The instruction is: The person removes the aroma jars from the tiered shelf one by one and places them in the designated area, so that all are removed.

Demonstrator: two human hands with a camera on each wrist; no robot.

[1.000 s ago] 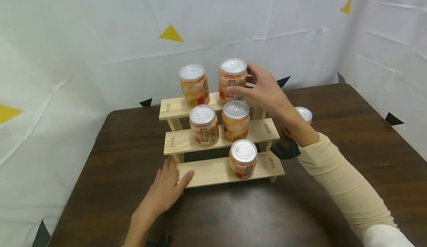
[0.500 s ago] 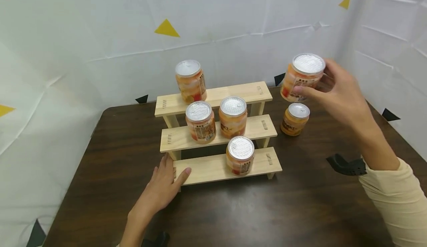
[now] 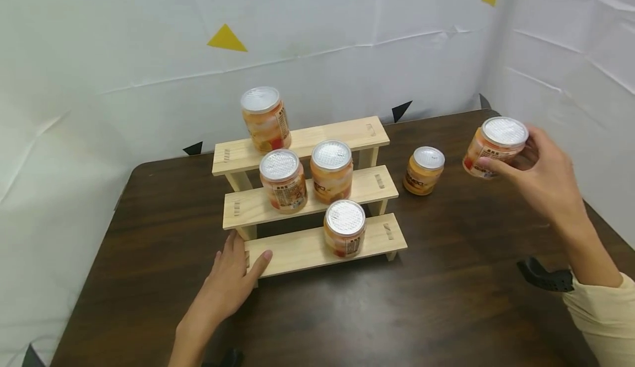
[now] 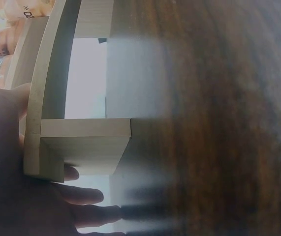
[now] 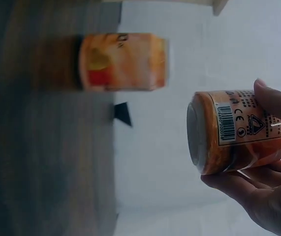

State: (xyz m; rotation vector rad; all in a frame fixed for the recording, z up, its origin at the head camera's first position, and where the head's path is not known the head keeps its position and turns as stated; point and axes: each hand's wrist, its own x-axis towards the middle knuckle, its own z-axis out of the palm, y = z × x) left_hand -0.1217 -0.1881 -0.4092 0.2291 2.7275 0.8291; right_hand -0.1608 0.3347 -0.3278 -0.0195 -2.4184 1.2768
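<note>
My right hand (image 3: 550, 177) holds an orange-labelled can (image 3: 496, 146) with a silver lid, thumb on the near side and fingers behind. In the right wrist view the can (image 5: 246, 130) is off the table, its base showing. My left hand (image 3: 230, 276) rests at the left end of the lowest plank of a three-step wooden stand (image 3: 292, 254). Its thumb lies on top; in the left wrist view straight fingers (image 4: 88, 195) reach past the leg. Similar cans stand on the stand: one on the top step (image 3: 268, 122), two on the middle (image 3: 284, 182), one on the bottom (image 3: 344, 229).
Another can (image 3: 423, 171) stands on the dark wooden table (image 3: 397, 312), between the stand and my right hand. White sheeting (image 3: 317, 20) with yellow and black triangles encloses the back and sides.
My right hand has lifted a can off the right part of the top step, carried it right past the can on the table, and lowered it somewhat. The left hand stays at the stand.
</note>
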